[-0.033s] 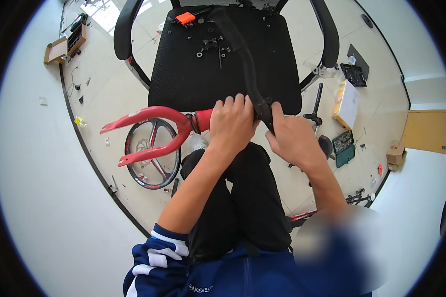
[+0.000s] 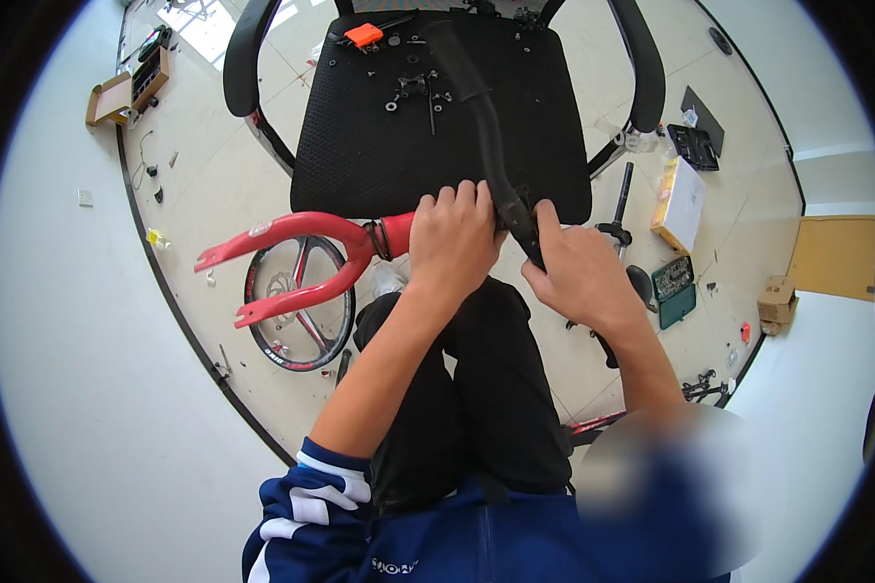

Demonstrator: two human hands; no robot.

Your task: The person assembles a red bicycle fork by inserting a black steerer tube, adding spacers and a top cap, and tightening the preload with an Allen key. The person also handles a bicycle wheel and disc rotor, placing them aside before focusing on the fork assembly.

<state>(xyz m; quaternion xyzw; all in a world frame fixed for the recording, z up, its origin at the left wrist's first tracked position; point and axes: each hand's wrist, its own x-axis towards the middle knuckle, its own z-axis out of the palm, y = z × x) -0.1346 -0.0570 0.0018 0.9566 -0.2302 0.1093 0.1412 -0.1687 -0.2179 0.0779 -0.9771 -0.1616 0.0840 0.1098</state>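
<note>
Across my lap lies a red bicycle fork [image 2: 306, 225], its two prongs pointing left. My left hand [image 2: 452, 238] is wrapped round its red tube, close to where that meets a black handlebar [image 2: 491, 146]. The bar runs from the joint up over the chair seat, with a thicker grip at its far end. At the near end of the bar, my right hand [image 2: 583, 277] closes round it with thumb and forefinger beside the clamp. My fingers hide most of the joint. Dark rings [image 2: 381, 240] sit round the tube at the fork's crown.
A black office chair [image 2: 389, 160] faces me, bearing an orange piece [image 2: 364, 36] and several small metal parts. On the floor at left lies a spoked wheel [image 2: 299, 303]. To the right are a white-and-yellow box [image 2: 680, 206], a green case [image 2: 675, 291] and a cardboard box [image 2: 777, 299].
The handlebar's far end has shifted slightly to the right, and the fork's prongs have tilted a little. Both hands keep their hold, with only a slight shift.
</note>
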